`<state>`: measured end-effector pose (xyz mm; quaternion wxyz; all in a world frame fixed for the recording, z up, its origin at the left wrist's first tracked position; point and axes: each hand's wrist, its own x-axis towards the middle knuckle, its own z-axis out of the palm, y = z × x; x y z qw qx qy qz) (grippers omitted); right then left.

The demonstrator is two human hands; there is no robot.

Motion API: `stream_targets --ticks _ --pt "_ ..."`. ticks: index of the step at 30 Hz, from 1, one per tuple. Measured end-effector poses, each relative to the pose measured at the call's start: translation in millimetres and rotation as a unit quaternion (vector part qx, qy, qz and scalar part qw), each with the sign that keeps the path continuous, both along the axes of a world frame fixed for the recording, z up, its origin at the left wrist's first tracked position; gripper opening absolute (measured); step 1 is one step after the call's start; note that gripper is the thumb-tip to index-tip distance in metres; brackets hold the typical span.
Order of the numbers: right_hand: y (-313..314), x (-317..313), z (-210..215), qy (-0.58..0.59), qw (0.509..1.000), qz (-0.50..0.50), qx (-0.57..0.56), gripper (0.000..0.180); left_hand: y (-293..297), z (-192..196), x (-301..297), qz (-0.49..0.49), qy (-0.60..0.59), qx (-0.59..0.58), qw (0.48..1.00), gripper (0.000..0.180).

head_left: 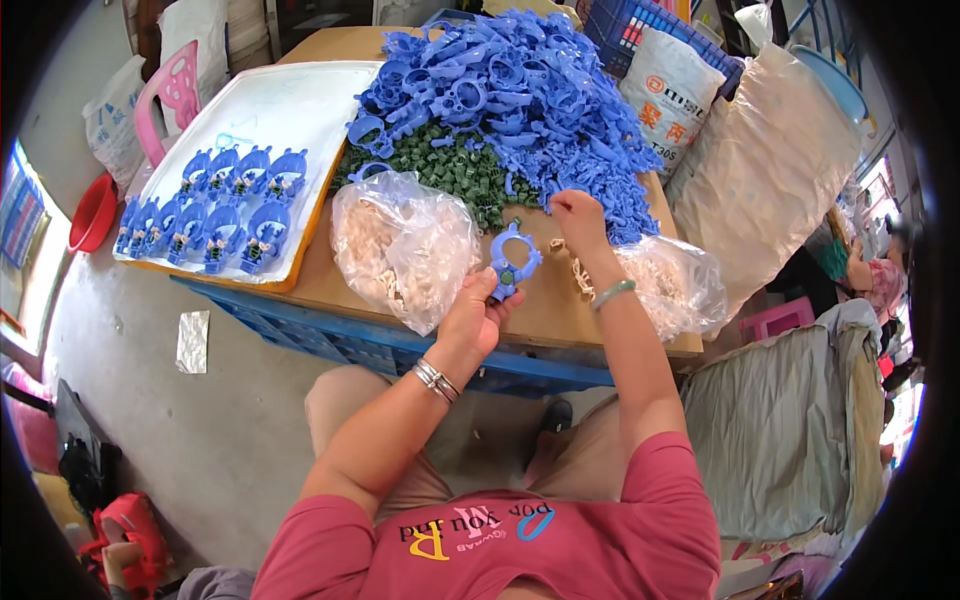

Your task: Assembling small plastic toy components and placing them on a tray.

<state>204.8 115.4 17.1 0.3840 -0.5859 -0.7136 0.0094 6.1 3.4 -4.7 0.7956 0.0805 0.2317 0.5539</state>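
Observation:
My left hand (474,318) grips a blue plastic ring-shaped part (525,268) by its lower end; a small dark green piece sits on it. To the right, my right hand (582,222) is closed in a pinch at the front edge of a heap of small blue pieces (585,180). Whatever its fingers hold is too small or hidden to make out. Dark green pieces (430,155) lie in a heap behind the left hand. Clear plastic bags of small beige parts, one on the left (400,250) and one on the right (680,290), flank my hands.
A large mound of blue ring-shaped parts (490,85) covers the table's back. At left, a white tray (290,110) carries several blue figures (222,235) in rows. Stuffed sacks (780,150) and a blue crate (640,25) stand at right and behind. Beige bits lie near my right wrist.

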Motion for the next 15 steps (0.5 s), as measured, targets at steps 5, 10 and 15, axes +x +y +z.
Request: stream_targets --ticks 5,10,15 --pt "14.5 -26.5 0.6 -0.153 0.985 -0.059 -0.045 0.016 1.3 -4.4 -5.6 0.004 -0.013 -0.002 1.0 0.008" --pt "26.3 -23.2 -0.5 -0.169 0.977 -0.087 -0.1 0.014 0.9 -3.1 -5.0 -0.003 -0.019 -0.003 1.0 0.008" --pt "22.8 -9.8 6.1 -0.119 0.993 0.003 0.023 0.009 0.3 0.6 -5.0 0.007 -0.014 -0.017 1.0 0.009"
